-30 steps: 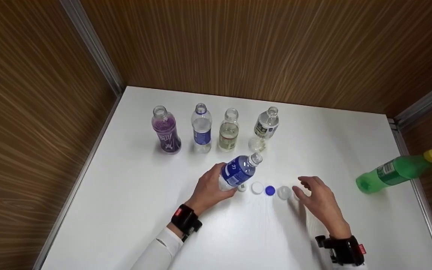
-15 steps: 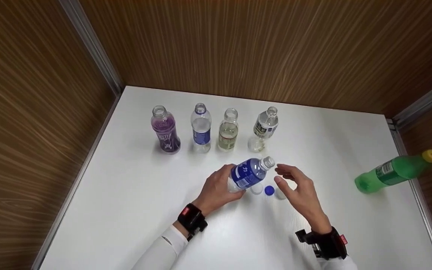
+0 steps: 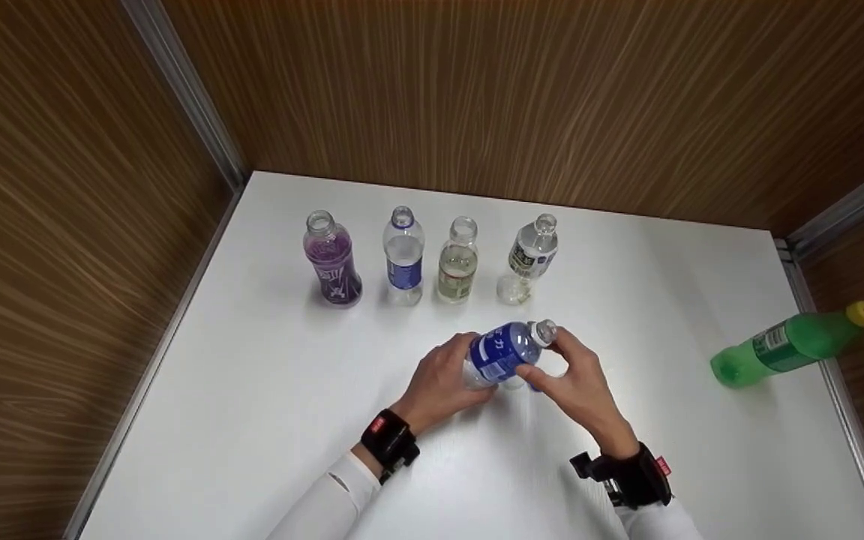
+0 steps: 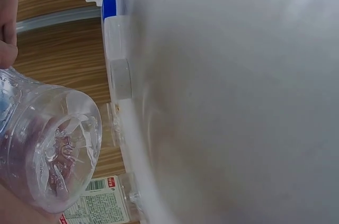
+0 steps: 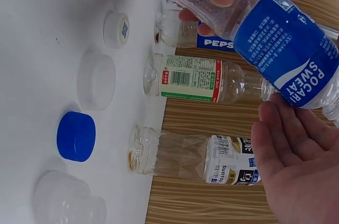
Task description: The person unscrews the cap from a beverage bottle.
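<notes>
A clear, blue-labelled Pocari Sweat bottle (image 3: 502, 352) is tilted above the table, its uncapped neck toward the right. My left hand (image 3: 443, 382) grips its lower body; the ridged clear base (image 4: 69, 150) shows in the left wrist view. My right hand (image 3: 578, 390) is at the neck and shoulder, fingers extended and touching or close to the bottle. Below lie loose caps: a blue cap (image 5: 76, 136), a wide white cap (image 5: 96, 81), a small white cap with a printed code (image 5: 115, 30), and paler caps (image 5: 58, 195). In the head view the hands and bottle hide most caps.
Behind stand open bottles: a purple one (image 3: 333, 262), a blue-labelled Pepsi bottle (image 3: 403, 262), a pale-labelled one (image 3: 457, 270) and a Suntory bottle (image 3: 529, 255). A green bottle with a yellow cap (image 3: 792, 341) is at the right. Wood-grain panels (image 3: 477, 97) border the white table.
My left hand has carried the Pocari Sweat bottle to the right and tilted it further over. My right hand has moved left from beside the caps to the bottle's neck.
</notes>
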`<state>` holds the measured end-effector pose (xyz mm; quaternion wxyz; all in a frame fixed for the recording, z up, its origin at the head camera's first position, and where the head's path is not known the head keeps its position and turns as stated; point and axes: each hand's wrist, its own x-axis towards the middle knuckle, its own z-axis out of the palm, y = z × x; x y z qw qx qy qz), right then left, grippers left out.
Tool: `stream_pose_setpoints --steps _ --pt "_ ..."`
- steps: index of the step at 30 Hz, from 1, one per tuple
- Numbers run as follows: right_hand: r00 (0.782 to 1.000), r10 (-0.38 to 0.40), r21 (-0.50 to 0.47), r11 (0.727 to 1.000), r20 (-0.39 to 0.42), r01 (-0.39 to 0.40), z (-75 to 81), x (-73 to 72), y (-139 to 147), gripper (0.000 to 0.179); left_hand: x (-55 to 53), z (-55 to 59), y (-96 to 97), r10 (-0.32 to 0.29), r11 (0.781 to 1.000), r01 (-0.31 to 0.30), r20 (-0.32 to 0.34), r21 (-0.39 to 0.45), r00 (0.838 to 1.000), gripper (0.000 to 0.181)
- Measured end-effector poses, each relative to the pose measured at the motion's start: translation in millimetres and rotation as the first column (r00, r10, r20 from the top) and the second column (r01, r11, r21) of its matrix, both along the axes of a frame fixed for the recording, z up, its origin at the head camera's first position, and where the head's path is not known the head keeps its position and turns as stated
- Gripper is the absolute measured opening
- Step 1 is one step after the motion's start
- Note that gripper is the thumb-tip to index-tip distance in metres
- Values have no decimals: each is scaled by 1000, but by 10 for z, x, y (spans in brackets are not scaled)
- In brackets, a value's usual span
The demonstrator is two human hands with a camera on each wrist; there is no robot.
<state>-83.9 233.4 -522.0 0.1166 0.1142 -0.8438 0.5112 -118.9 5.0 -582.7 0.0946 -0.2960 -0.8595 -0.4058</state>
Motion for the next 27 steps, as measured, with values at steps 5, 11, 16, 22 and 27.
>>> stream_pose_setpoints --steps 5,11,16,22,27 --pt "999 -35 -3 999 -12 35 -19 -20 -26 56 -3 5 25 2 1000 -2 -19 3 1000 71" --pt "1000 -28 -50 998 -1 28 -10 -13 -1 52 9 43 40 -20 1000 21 59 -17 998 92" --pt "998 -60 -92 994 29 62 54 0 119 50 7 65 3 -51 998 54 117 -22 992 123" --pt "981 -196 -45 979 14 196 200 -6 452 53 -15 25 -185 -15 998 21 105 -54 994 108" --pt "959 -275 24 960 -74 278 339 -84 708 54 -46 -52 -360 24 997 -19 73 -70 997 93"
